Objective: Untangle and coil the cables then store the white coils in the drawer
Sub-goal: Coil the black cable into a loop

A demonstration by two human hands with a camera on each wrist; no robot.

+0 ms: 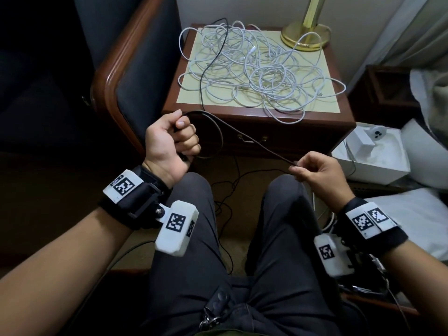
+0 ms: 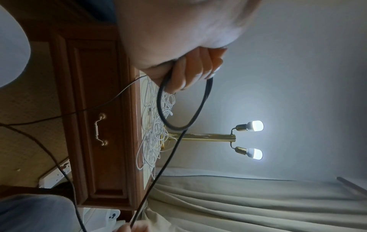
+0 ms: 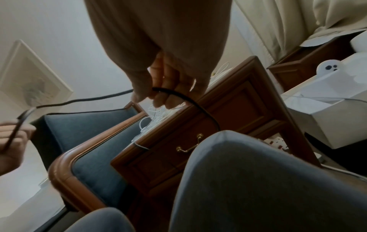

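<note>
Here, black cable (image 1: 244, 137) looped in left grip (image 1: 173, 139), pinched by right grip (image 1: 317, 170)

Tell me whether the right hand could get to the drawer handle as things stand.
Probably yes for the path: nothing stands between the right hand and the drawer handle on the closed drawer front. But the hand is pinching the black cable, so it would need to let go first.

A thin black cable (image 1: 219, 132) forms one round loop gripped in the left hand (image 1: 169, 141); a taut run leads from it to the right hand (image 1: 320, 170), pinched there. A tangled heap of thin white cables (image 1: 257, 66) lies on the nightstand top. The wooden drawer (image 2: 95, 128) with a brass handle is closed.
</note>
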